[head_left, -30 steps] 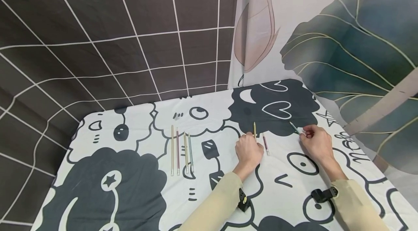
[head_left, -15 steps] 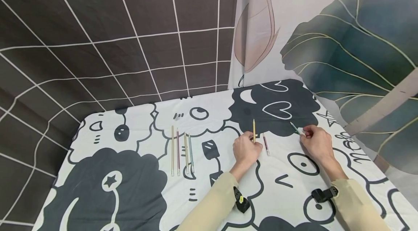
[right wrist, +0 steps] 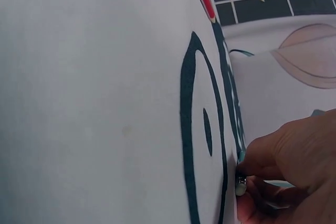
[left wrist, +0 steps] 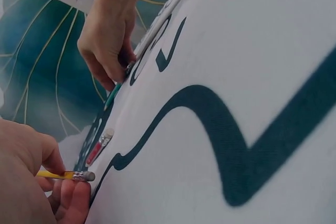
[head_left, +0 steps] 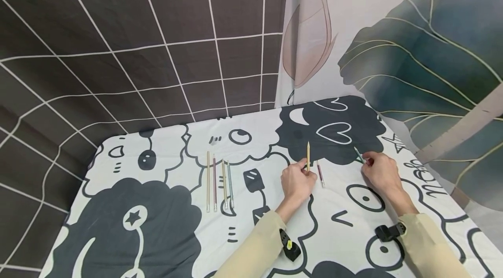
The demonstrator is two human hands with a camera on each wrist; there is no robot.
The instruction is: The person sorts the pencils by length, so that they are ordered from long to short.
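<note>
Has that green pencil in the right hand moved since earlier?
Yes: in the head view, the tip of the green pencil is slightly farther right of the lower printed heart.

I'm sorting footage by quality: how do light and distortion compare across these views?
Head: brightest, but lines on the grid backdrop bend at left; left wrist: dim, bluish, the yellow pencil distinct; right wrist: also dim, right hand shadowed underneath.

The left-hand grip (head_left: 298, 181) holds a slim, pointed yellow pencil (head_left: 308, 155), the right-hand grip (head_left: 381, 172) pinches a slim green pencil (head_left: 359, 155), and a thin red pencil (head_left: 320, 173) lies between!
</note>
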